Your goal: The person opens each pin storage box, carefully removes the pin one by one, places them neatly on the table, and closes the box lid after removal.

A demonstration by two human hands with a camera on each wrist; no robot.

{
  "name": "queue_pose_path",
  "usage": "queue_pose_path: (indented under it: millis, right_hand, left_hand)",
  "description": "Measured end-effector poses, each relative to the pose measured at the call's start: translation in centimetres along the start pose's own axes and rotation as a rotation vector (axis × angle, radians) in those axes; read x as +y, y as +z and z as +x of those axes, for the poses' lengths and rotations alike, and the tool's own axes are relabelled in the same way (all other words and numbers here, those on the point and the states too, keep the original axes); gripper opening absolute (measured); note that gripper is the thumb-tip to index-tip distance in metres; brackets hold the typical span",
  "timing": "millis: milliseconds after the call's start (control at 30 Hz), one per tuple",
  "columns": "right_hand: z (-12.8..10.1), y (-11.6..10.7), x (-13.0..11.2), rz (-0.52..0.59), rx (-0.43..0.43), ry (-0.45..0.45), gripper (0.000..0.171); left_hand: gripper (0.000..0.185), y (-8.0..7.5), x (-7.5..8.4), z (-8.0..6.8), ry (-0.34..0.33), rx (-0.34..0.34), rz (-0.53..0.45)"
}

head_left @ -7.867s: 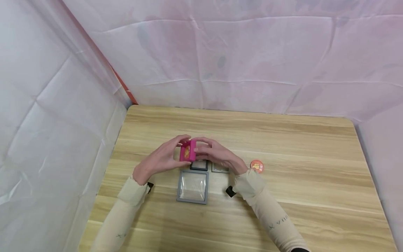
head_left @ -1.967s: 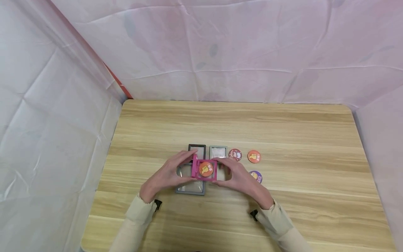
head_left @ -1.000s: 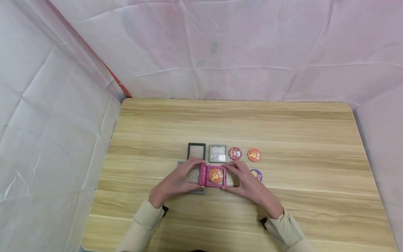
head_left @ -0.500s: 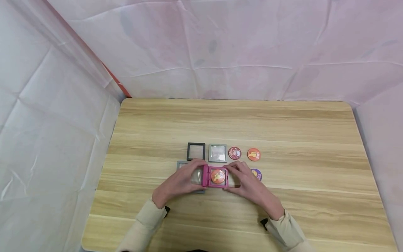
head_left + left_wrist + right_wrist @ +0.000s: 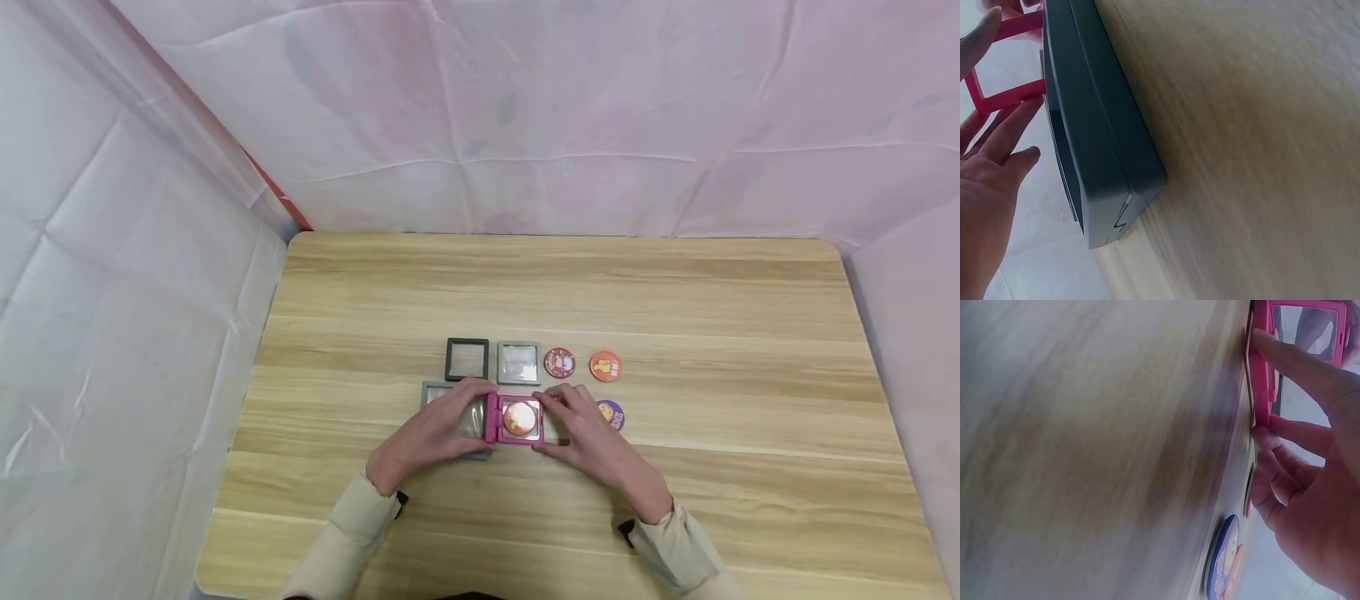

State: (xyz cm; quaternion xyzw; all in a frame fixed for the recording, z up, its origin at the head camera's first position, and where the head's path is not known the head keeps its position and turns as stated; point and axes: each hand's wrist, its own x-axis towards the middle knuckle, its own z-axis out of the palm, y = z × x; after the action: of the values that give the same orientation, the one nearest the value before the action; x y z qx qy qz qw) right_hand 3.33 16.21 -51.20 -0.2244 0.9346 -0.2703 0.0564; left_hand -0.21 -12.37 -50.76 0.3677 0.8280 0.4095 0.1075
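Observation:
A pink square frame case (image 5: 515,419) holds an orange round badge (image 5: 520,418) and lies low over the wooden table (image 5: 675,292). My left hand (image 5: 468,417) pinches its raised left flap, shown as a pink outline (image 5: 1004,62) in the left wrist view. My right hand (image 5: 549,422) grips the right side, one finger (image 5: 1297,362) lying along the pink rim (image 5: 1263,369). Under my left hand lies a large grey frame (image 5: 432,390), its edge (image 5: 1104,137) close up in the left wrist view.
Behind the hands stand a small black frame (image 5: 467,359) and a small grey frame (image 5: 519,362). A red badge (image 5: 559,363), an orange badge (image 5: 605,366) and a purple badge (image 5: 611,414) lie to the right. White sheets wall in the table.
Both hands have brought the pink case down from in front of me to just above the table, slightly right. In the last second it has hardly moved, and the badge inside looks paler.

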Motion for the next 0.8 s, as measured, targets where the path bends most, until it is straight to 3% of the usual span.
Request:
queue_pose_path:
  millis: [400, 567, 800]
  right_hand:
    - [0.1, 0.1, -0.6, -0.008, -0.027, 0.014, 0.076]
    - [0.2, 0.1, -0.9, 0.017, 0.028, -0.007, 0.075]
    - [1.2, 1.0, -2.0, 0.099, 0.105, -0.095, 0.058]
  left_hand:
    - [0.087, -0.1, 0.1, -0.2, -0.016, -0.001, 0.028]
    - [0.087, -0.1, 0.0, -0.1, 0.003, 0.004, 0.020]
    - [0.086, 0.1, -0.1, 0.0, -0.003, 0.005, 0.020]
